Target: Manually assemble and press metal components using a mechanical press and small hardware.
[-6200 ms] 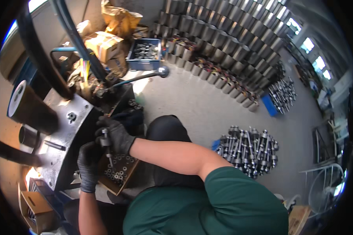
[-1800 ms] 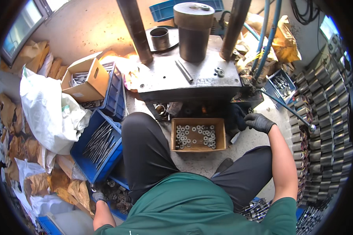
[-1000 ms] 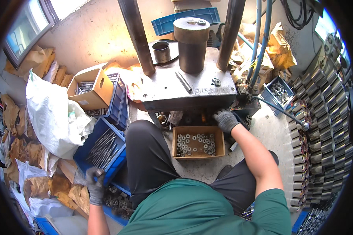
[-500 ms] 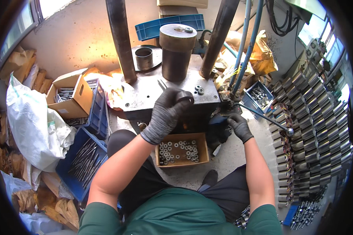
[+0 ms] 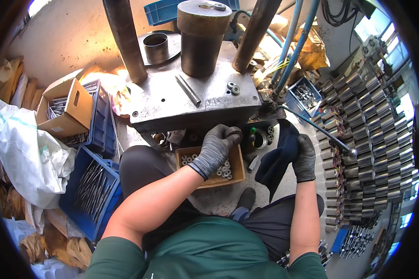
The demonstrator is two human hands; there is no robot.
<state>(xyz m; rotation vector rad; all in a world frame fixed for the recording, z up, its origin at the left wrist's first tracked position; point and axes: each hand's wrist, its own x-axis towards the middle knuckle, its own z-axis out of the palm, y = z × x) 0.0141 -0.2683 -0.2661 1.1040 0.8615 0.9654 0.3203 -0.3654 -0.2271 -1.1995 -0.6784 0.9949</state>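
Note:
My left hand (image 5: 217,148), in a grey knit glove, is shut on a dark metal ring (image 5: 235,134) just in front of the press bed's front edge. Below it stands a cardboard box (image 5: 239,168) holding several small bearings (image 5: 224,169), partly hidden by the hand. On the right, my gloved right hand (image 5: 305,159) grips a dark navy cloth (image 5: 280,156) that hangs down in folds. A steel rod (image 5: 188,90) lies on the press bed (image 5: 158,111), with two small bearings (image 5: 233,88) to its right.
A thick steel cylinder (image 5: 203,46) rises from the bed between two dark columns (image 5: 124,42). A lever with a ball end (image 5: 353,153) juts out at right, near stacked metal cylinders (image 5: 368,153). Left stand a blue crate (image 5: 86,218) of rods and a white sack (image 5: 28,153).
My left hand has come down and toward me from above the bed with the ring, uncovering the rod. My right hand has raised the navy cloth from beside the press. The view has shifted.

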